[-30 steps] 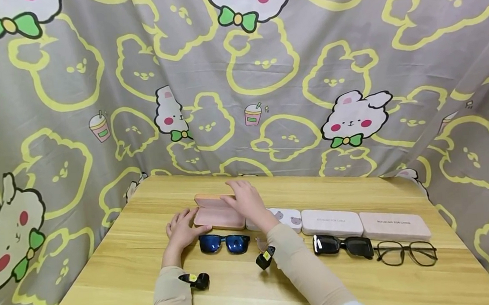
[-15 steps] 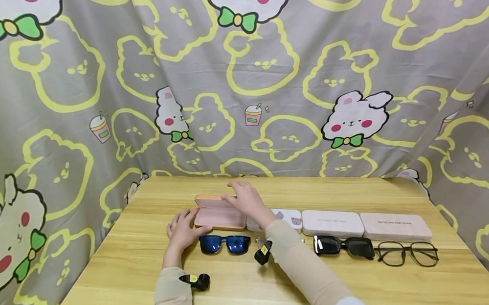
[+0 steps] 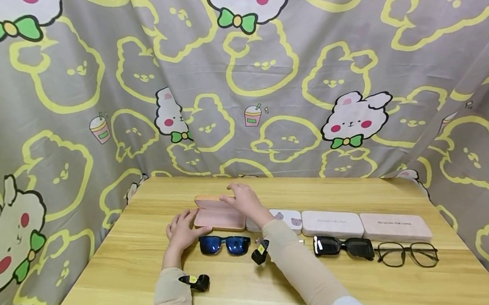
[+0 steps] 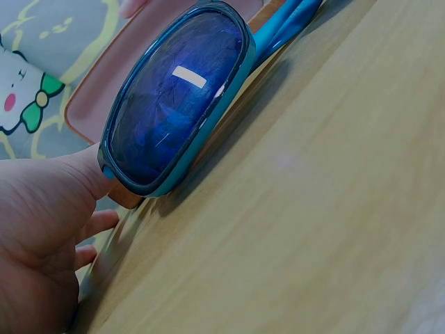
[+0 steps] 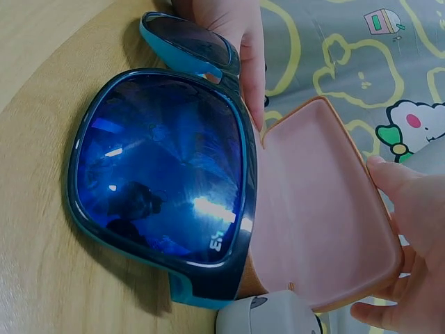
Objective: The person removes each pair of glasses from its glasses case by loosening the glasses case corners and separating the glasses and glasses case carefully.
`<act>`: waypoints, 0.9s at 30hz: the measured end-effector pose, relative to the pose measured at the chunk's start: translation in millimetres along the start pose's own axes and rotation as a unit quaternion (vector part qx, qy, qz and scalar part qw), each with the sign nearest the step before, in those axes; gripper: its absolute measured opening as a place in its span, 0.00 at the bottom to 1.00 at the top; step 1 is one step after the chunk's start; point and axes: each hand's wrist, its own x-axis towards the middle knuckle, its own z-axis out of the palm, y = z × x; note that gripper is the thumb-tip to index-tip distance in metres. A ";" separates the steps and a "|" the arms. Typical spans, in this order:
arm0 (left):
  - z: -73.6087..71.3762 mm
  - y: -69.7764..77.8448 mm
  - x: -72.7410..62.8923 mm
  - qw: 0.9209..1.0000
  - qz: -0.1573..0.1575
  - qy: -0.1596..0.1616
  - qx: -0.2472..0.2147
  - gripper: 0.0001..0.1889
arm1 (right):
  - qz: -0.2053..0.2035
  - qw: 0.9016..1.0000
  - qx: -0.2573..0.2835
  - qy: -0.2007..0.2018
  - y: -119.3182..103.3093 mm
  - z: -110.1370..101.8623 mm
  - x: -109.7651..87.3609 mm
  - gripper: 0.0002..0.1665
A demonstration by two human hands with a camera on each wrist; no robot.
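An orange glasses case (image 3: 220,218) with a pink lining lies at the back left of the table, lid raised. My left hand (image 3: 183,231) holds its left end, thumb toward the front corner; sunglasses hide part of this grip in the left wrist view. My right hand (image 3: 249,202) pinches the lid's right side, the thumb on the rim in the right wrist view and the other fingers behind. In front of the case sit blue-lensed sunglasses (image 3: 237,245), touched by neither hand in the head view. The lining (image 5: 320,202) shows nothing inside the lid.
To the right runs a row of shut cases: a white one with bear prints (image 3: 293,220), a plain white one (image 3: 332,222) and a pale pink one (image 3: 395,225). Before them lie black sunglasses (image 3: 360,248) and thin-framed glasses (image 3: 405,249). A patterned curtain (image 3: 278,139) hangs behind.
My right hand and forearm have shifted very slightly left at the lid. The left hand, the case and the sunglasses look the same.
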 end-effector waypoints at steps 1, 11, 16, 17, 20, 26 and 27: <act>-0.2 0.1 -0.3 1.000 0.001 0.000 0.000 0.46 | 0.003 1.000 0.008 -0.005 0.3 0.4 -0.1 0.35; 2.6 -2.9 0.3 1.000 0.009 0.008 -0.005 0.47 | 0.029 0.994 0.070 -0.082 5.1 2.7 1.1 0.41; 3.5 -5.3 1.2 1.000 0.010 0.004 -0.004 0.48 | 0.026 0.991 0.075 -0.108 5.9 1.4 2.0 0.42; 3.3 -4.9 1.2 1.000 0.009 0.002 -0.006 0.48 | 0.026 0.990 0.075 -0.113 6.0 1.2 2.0 0.42; 1.7 -3.5 0.4 1.000 0.008 0.000 -0.007 0.47 | 0.027 0.988 0.074 -0.130 6.2 0.1 1.5 0.42; 0.2 -1.3 0.0 1.000 0.003 -0.001 -0.007 0.46 | 0.010 0.986 0.070 -0.153 6.8 -1.6 0.7 0.38; 0.2 -1.1 0.0 1.000 0.002 -0.001 -0.008 0.46 | 0.007 0.985 0.069 -0.157 6.8 -1.8 0.7 0.37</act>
